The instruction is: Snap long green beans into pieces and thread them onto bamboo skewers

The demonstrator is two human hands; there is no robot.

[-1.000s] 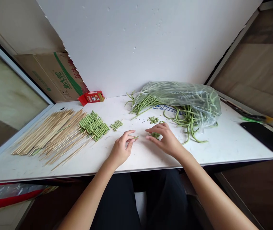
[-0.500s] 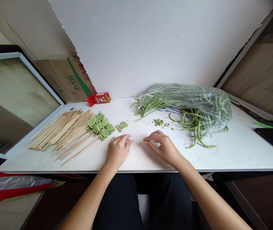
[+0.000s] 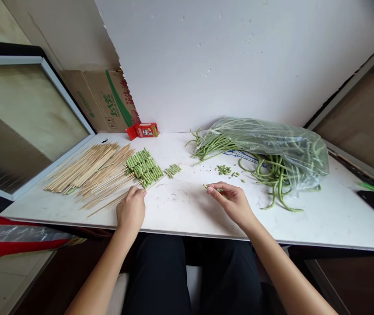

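Bean piece (image 3: pixel 205 186): short, slim, green; I only see its tip, poking out past the right thumb, over the middle of the tabletop (image 3: pixel 173 214).
Bean row (image 3: pixel 173 170): cut green pieces side by side on a thin stick, lying between the stack and the right hand.
Stack (image 3: pixel 145 168): more skewered rows, heaped beside the bare sticks (image 3: pixel 86 168).
Right hand (image 3: pixel 232 201): palm turned inward, forearm slanting in from lower right; fingers pinching the bean piece.
Left hand (image 3: pixel 130 209): back up, fingers curled down by the row's stick end; can't tell from my feed if they grip it.
Loose bits (image 3: pixel 224 169): small green pile beyond the right hand.
Long beans (image 3: pixel 280 188): uncut, curling, spilling from the clear bag (image 3: pixel 268 138).
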